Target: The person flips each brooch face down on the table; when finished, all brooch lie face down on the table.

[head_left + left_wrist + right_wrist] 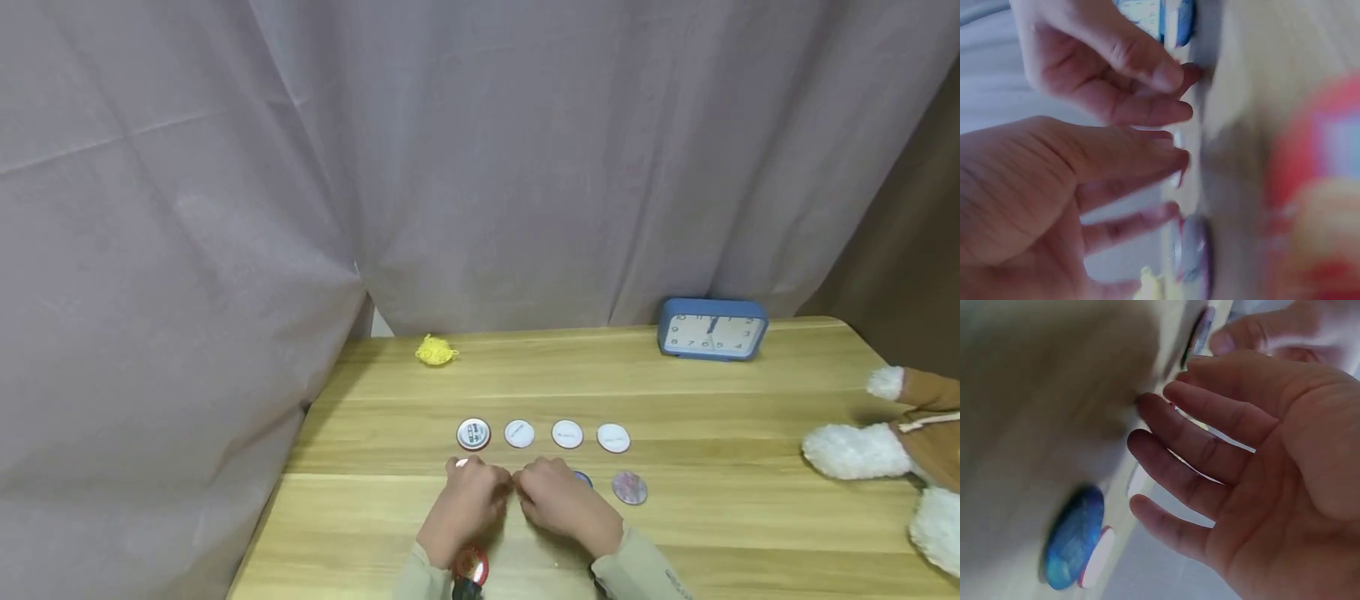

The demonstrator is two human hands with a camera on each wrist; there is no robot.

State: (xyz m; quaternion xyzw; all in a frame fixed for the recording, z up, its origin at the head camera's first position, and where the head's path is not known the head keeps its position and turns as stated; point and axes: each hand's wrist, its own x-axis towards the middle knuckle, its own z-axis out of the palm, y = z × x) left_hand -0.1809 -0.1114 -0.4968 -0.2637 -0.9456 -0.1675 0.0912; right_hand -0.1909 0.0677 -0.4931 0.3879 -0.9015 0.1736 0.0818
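My left hand (468, 496) and my right hand (557, 496) hover low over the wooden table, thumb sides facing each other and fingertips close together. In the left wrist view, the left hand (1035, 187) has its thumb near its index finger and the other fingers spread; nothing held shows. In the right wrist view, loosely bent fingers of the right hand (1254, 450) hold nothing visible. A blue round badge (1075, 537) lies beside the right hand. A pale badge (461, 462) is mostly hidden by the left hand, and a red badge (471, 562) lies by the left wrist.
Beyond the hands runs a row of white-faced round badges (567, 434); the leftmost badge (473, 434) bears dark print. A pinkish badge (629, 487) lies right. Farther back are a yellow yarn bundle (435, 351) and a blue clock (712, 330). A plush toy (930, 450) sits right.
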